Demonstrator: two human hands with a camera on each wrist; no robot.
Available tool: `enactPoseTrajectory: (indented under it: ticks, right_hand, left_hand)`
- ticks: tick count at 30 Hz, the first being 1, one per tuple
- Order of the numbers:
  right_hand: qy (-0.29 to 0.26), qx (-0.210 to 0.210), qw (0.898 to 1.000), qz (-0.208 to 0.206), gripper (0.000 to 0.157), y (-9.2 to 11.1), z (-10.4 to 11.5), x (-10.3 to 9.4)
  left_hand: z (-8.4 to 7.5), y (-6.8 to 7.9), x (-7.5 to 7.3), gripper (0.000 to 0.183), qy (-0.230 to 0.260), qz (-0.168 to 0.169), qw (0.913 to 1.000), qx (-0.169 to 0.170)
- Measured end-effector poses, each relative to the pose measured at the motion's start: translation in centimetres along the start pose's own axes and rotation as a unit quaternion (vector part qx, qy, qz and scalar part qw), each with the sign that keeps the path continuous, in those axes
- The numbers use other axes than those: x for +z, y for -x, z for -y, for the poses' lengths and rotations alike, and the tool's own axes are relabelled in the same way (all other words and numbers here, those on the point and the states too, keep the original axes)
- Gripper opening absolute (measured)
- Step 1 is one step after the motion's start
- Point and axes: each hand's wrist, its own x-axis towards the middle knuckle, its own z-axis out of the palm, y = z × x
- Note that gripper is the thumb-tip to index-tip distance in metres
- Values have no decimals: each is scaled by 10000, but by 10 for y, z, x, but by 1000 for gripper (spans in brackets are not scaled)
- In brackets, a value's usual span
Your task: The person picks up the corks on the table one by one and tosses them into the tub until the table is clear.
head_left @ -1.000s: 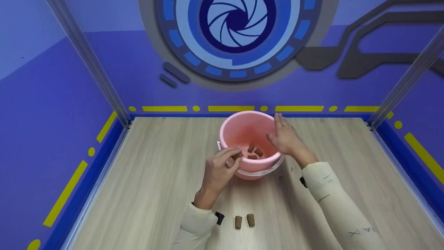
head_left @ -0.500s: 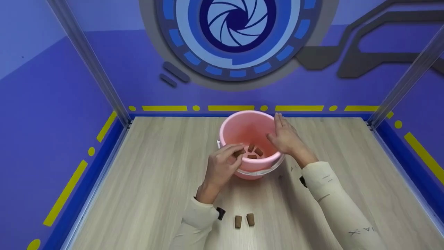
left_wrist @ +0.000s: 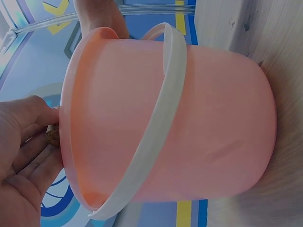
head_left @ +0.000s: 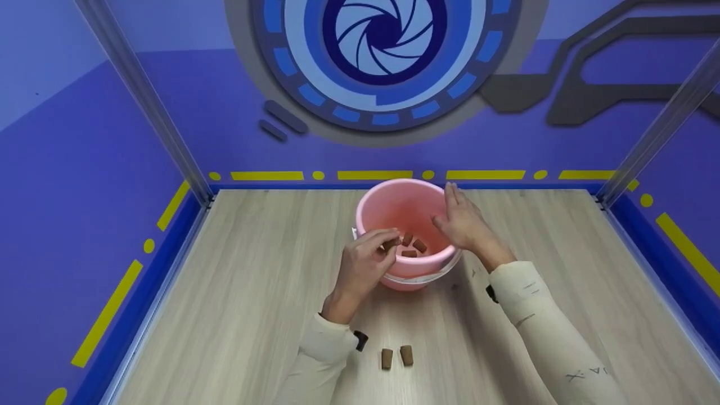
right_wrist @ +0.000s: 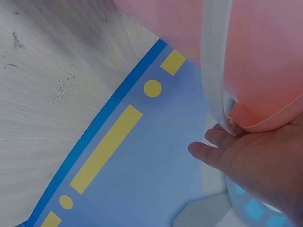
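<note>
The fingertips of my left hand (head_left: 365, 261) pinch a brown cork (left_wrist: 53, 135) at the near-left rim of a pink bucket (left_wrist: 132, 94). Much of that cork hides behind the fingers. On the bucket's far right side rests my right hand (head_left: 466, 224), its fingers straight along the outside and the thumb over the inside. In the right wrist view its fingers (right_wrist: 206, 153) lie just beneath the rim, by the handle's end. Inside the bucket, 3 corks (head_left: 419, 246) lie on the bottom. Another 2 corks (head_left: 406, 355) stand close together on the wooden table, nearer me.
The bucket's white handle (left_wrist: 161, 118) hangs down its near side. Behind the table (head_left: 253, 270) rises a blue patterned wall (head_left: 197, 112) with yellow dashes. Side panels with metal posts (head_left: 152, 101) enclose the table left and right.
My left hand has shifted slightly forward and right with the cork, further over the bucket's rim. The right hand, the bucket and the other corks have stayed put.
</note>
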Motion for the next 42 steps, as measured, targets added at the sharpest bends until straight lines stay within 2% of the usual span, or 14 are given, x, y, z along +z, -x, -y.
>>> enactPoseTrajectory:
  ticks: [10, 31, 42]
  right_hand:
    - [-45, 92, 9999, 25, 88, 1, 1, 0]
    - [9, -62, 9999, -81, 84, 2, 0, 1]
    - [-68, 14, 10000, 0, 87, 2, 0, 0]
  left_hand:
    - [0, -2, 3, 27, -137, 109, 9998, -68]
    - [1, -1, 5, 27, -356, 60, 9993, -83]
    - [1, -1, 6, 27, -515, 20, 9987, -38]
